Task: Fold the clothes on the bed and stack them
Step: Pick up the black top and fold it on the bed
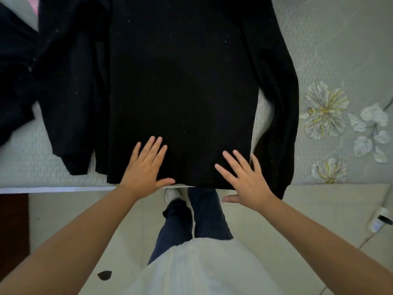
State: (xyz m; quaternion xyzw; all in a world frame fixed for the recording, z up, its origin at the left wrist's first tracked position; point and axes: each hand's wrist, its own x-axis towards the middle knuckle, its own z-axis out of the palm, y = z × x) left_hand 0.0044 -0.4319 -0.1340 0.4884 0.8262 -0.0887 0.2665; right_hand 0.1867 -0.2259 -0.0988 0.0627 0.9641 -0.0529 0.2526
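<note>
A black long-sleeved sweater (180,81) lies spread flat on the bed (340,60), its hem at the bed's near edge. Its right sleeve runs down the right side and hangs a little over the edge; its left sleeve lies beside the body on the left. My left hand (146,167) rests flat on the hem at the left, fingers straight and spread. My right hand (244,177) lies flat on the hem at the right, thumb past the bed edge.
Another dark garment (14,71) lies on the bed at the far left, with a bit of pink cloth (34,3) at the top left corner. The bed cover has a flower print (325,109) on the right. Tiled floor (308,209) and my legs are below.
</note>
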